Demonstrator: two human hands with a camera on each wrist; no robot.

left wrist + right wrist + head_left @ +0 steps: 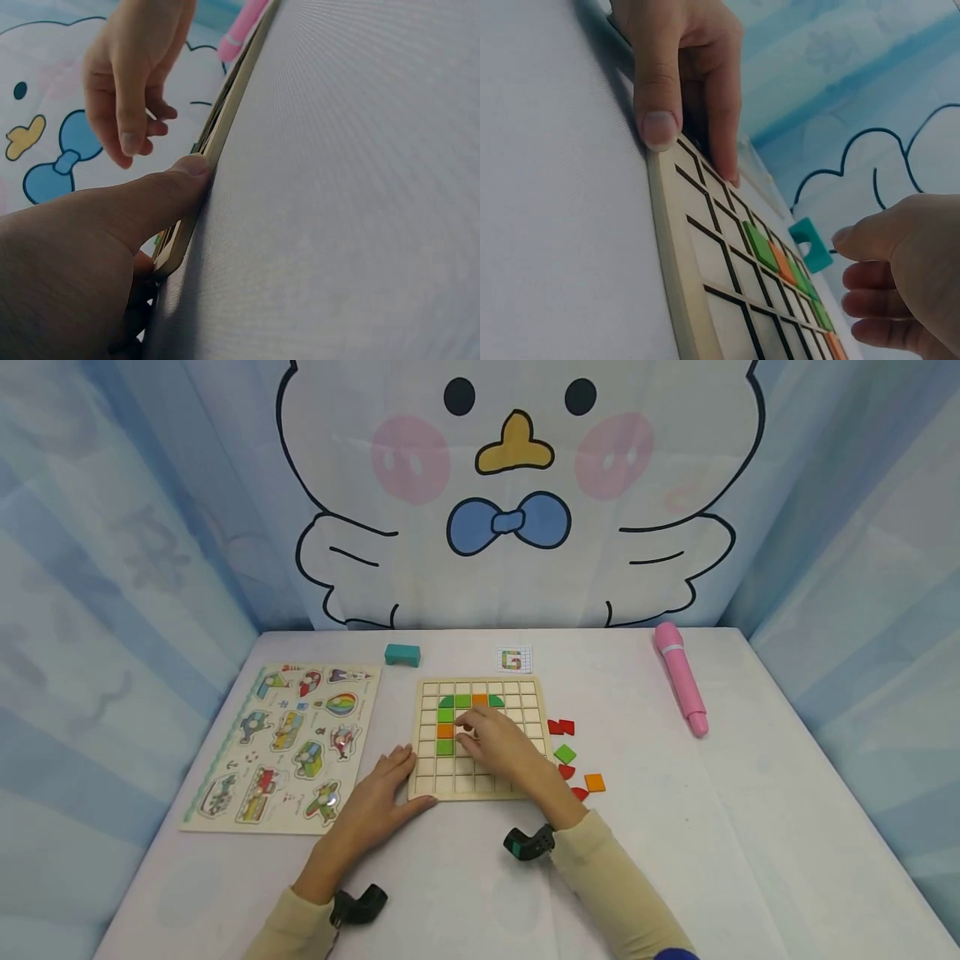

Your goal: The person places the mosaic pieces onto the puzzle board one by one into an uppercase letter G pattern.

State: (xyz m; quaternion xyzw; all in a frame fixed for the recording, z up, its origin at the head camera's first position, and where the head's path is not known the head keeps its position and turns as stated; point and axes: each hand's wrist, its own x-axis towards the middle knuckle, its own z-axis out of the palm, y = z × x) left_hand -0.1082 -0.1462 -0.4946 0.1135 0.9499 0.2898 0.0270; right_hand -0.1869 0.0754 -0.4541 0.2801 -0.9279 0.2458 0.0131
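Note:
A wooden grid board (429, 789) lies in the middle of the table. Green and orange tiles fill part of its top row and run down a left column, with an orange tile (446, 732) between green ones. My left hand (381, 802) rests at the board's near left corner, thumb along the front edge, fingers against the left side. Over the middle of the grid hovers my right hand (498, 745), fingers loosely bent. Both wrist views show the right hand's fingers (877, 304) above the board, with no tile visible between them.
Right of the board lie several loose red, green and orange pieces, including an orange square (595, 782). A small pattern card (513, 659) and teal block (402, 655) stand behind. A picture puzzle board (300, 760) lies left, a pink microphone (682, 681) right.

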